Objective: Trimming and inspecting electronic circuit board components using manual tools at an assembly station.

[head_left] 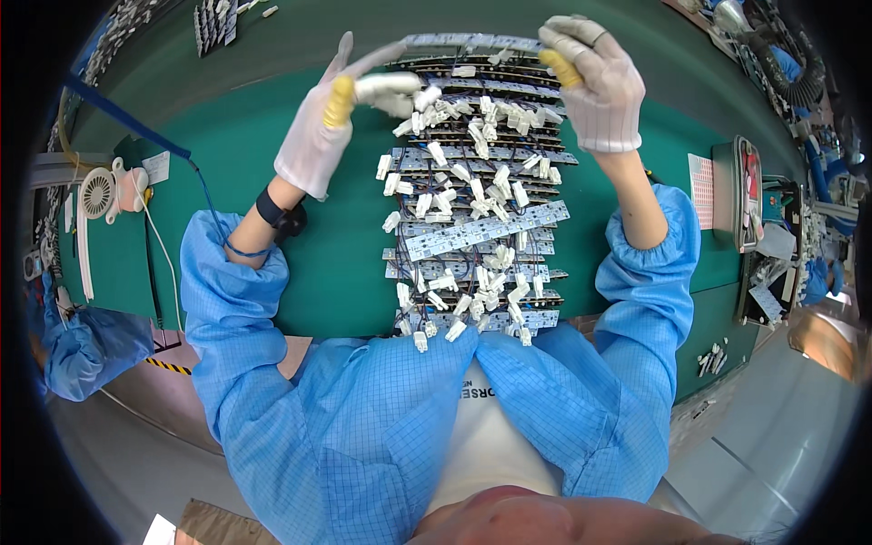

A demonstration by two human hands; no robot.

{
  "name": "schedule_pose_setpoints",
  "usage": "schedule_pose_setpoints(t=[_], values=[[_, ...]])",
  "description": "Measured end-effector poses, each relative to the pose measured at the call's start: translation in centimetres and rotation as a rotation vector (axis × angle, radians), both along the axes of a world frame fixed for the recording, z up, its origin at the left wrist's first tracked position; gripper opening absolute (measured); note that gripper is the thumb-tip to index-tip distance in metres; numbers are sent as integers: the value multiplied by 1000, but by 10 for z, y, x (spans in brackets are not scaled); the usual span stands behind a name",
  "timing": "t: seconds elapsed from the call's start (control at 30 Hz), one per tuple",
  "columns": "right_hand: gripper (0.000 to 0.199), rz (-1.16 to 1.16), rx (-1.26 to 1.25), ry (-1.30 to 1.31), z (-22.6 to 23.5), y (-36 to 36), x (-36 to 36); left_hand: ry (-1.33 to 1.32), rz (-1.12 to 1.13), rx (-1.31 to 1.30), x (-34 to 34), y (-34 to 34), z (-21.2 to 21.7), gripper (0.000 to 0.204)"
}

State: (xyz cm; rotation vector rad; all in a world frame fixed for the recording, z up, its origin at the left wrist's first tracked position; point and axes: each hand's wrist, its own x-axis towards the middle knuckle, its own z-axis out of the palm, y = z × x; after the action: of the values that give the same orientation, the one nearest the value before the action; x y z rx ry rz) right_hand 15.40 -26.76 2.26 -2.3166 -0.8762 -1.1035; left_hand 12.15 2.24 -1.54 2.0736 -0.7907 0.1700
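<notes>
My right hand (599, 86), in a white glove with a yellow fingertip cover, pinches the right end of a narrow light-coloured circuit board strip (472, 42) at the far end of a stack. My left hand (341, 109), gloved alike, has its fingers stretched apart at the strip's left end. Its lower fingers are slightly blurred beside a white plug connector (427, 98). Below both hands lies a long row of stacked circuit board strips (481, 154) with dark wires and many white connectors (495, 186). One strip (486, 231) lies slantwise on top.
A green mat (236, 127) covers the bench. At left stand a small fan (100, 195) and a blue cord (127, 116) reaching my left wrist. At right are a metal box (736, 195) and a printed sheet (700, 191). More board strips (215, 24) lie far left.
</notes>
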Motion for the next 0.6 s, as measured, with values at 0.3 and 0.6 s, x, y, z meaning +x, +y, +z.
schedule_pose_setpoints(t=[0.3, 0.6], values=[[16, 55, 72, 103, -13, 5, 13, -290, 472, -563, -1, 2, 8, 41], [18, 97, 93, 185, -8, 33, 10, 256, 325, -662, -8, 27, -19, 42]])
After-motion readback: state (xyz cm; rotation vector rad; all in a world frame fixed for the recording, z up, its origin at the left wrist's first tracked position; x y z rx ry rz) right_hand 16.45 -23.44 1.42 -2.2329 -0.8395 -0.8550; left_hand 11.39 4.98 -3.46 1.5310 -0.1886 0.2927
